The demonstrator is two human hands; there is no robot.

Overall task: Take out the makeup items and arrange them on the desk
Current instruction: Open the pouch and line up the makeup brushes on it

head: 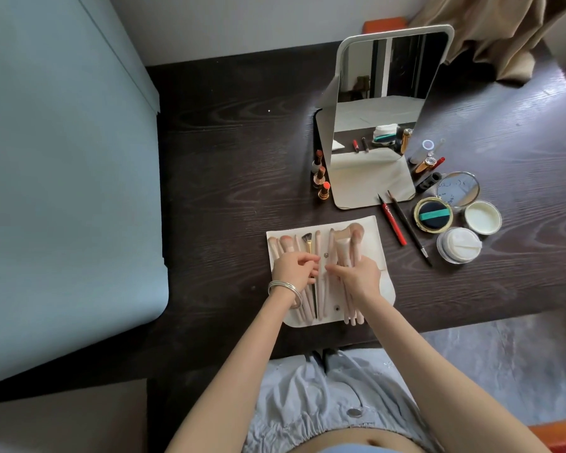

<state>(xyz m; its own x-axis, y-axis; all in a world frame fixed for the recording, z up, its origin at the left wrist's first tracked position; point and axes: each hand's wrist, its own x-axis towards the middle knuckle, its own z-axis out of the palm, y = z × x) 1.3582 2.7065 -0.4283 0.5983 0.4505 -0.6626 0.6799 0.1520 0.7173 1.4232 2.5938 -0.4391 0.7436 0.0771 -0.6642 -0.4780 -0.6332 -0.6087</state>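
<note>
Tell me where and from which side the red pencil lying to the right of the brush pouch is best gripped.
Probably by its mid-shaft, pinched from above. The red pencil lies flat on the desk, running diagonally, with the thin dark pencil close along its right side, so the left side is the freer one. The mirror base crowds its far tip; the near end has more room.

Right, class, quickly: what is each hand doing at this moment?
Left hand: fingers curled onto the brush handles on the pouch; a firm grip cannot be told.
Right hand: gripping a bundle of pink brushes.
</note>
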